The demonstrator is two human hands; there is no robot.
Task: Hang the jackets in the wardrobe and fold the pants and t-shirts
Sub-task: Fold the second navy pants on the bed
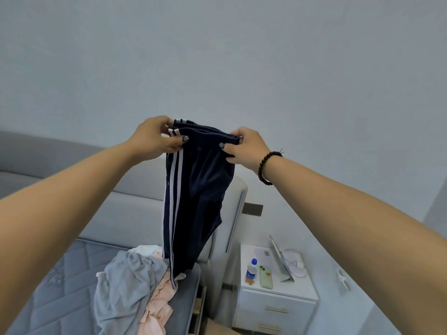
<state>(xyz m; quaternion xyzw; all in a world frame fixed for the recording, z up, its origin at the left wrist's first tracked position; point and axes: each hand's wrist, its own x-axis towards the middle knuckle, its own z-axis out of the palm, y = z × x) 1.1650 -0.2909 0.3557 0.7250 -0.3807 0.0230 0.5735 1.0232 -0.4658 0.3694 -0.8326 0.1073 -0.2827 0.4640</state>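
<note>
Dark navy pants with white side stripes hang in the air above the bed, doubled lengthwise. My left hand pinches the waistband at its striped left end. My right hand, with a bead bracelet on the wrist, pinches the waistband's right end. The pants' lower end reaches a heap of clothes on the bed: a grey-blue garment and a pale pink garment, with some white cloth behind them.
The bed has a quilted grey-blue mattress and a grey padded headboard. To the right stands a white nightstand with a bottle, a phone, a propped tablet and white slippers.
</note>
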